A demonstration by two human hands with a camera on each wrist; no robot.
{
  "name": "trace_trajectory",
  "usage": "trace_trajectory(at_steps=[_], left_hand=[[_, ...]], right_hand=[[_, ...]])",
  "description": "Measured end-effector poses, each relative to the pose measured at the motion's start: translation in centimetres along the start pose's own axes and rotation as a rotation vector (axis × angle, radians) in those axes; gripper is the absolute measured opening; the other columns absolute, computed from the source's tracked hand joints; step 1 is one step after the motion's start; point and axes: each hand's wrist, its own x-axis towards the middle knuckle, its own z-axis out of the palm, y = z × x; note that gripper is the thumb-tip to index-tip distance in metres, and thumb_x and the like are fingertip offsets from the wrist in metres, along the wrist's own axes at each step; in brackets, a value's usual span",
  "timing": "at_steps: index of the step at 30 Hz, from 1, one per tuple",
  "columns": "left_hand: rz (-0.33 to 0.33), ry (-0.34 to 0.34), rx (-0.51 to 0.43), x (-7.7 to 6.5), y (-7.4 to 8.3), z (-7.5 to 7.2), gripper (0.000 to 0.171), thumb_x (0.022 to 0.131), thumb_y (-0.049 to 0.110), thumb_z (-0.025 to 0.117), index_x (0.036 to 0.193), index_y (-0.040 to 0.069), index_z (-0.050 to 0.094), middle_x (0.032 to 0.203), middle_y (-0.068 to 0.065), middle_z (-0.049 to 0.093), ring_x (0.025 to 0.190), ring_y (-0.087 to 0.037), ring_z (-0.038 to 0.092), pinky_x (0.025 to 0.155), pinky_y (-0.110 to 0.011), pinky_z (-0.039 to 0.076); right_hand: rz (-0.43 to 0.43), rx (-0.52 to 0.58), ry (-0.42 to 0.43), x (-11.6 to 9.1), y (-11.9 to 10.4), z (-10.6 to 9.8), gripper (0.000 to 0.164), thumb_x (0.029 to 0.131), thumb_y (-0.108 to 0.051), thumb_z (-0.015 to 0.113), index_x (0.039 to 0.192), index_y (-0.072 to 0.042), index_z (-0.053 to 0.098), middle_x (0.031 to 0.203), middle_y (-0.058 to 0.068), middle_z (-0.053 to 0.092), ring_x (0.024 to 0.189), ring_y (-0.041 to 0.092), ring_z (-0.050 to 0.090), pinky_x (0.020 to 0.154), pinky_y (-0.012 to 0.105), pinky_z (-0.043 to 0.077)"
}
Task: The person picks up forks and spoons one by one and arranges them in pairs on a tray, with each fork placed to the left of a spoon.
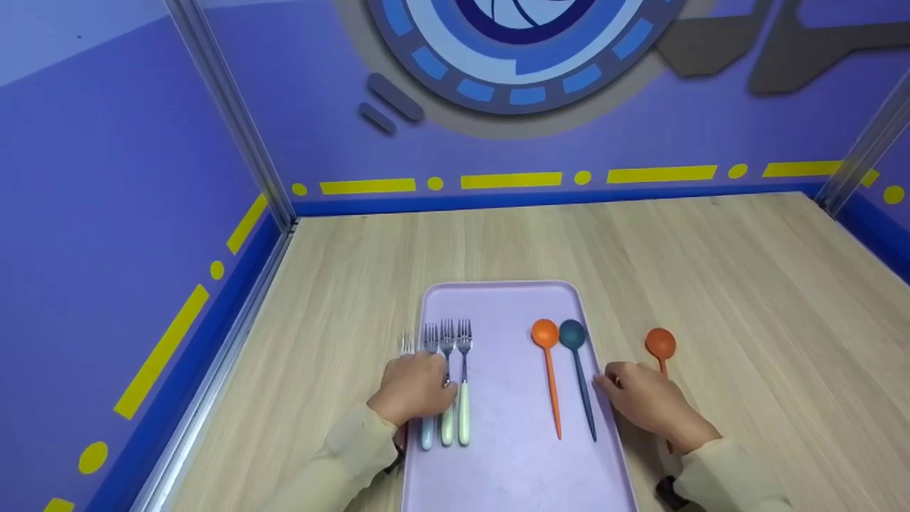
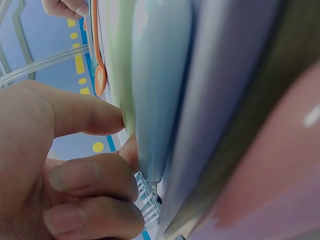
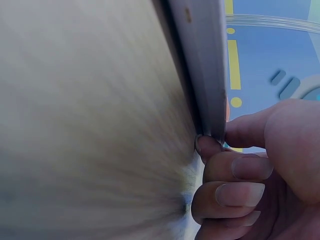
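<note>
A lilac tray point(image 1: 501, 469) lies on the table. Along its left side sit a blue-handled fork point(image 1: 426, 434) and two green-handled forks point(image 1: 464, 416), tines away from me. My left hand point(image 1: 414, 387) covers part of them; its thumb and index finger pinch the middle green-handled fork point(image 2: 119, 65), beside the blue handle point(image 2: 160, 90). Towards the tray's right edge lie an orange spoon point(image 1: 546, 334) and a dark teal spoon point(image 1: 573, 336). My right hand point(image 1: 643, 398) pinches the tray's right rim point(image 3: 202, 65) between thumb and curled fingers.
Left of the tray, another fork point(image 1: 406, 343) lies on the table, its handle mostly hidden by my left hand. A red-orange spoon point(image 1: 661, 344) lies right of the tray, partly behind my right hand. Blue-purple panels point(image 1: 370, 156) wall the table point(image 1: 341, 263).
</note>
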Motion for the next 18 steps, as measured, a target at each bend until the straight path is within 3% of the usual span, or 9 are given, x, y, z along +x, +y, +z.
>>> trace_trajectory(at_steps=[5, 18], left_hand=[[0.01, 0.007, 0.005, -0.1, -0.04, -0.07, 0.034, 0.082, 0.023, 0.06, 0.056, 0.017, 0.039, 0.053, 0.004, 0.038, 0.047, -0.013, 0.041, 0.043, -0.033, 0.03], [0.012, 0.002, 0.014, -0.01, -0.02, 0.0, 0.033, 0.084, 0.025, 0.061, 0.058, 0.016, 0.043, 0.054, 0.004, 0.041, 0.048, -0.014, 0.044, 0.045, -0.032, 0.031]], right_hand=[[-0.013, -0.021, 0.012, -0.03, 0.0, -0.08, 0.025, 0.093, -0.023, 0.059, 0.07, -0.011, 0.056, 0.057, 0.0, 0.041, 0.052, 0.014, 0.042, 0.051, 0.028, 0.032], [0.02, -0.015, -0.02, 0.13, 0.31, -0.8, 0.023, 0.095, -0.026, 0.058, 0.082, -0.008, 0.063, 0.058, 0.0, 0.041, 0.053, 0.015, 0.044, 0.052, 0.029, 0.033]])
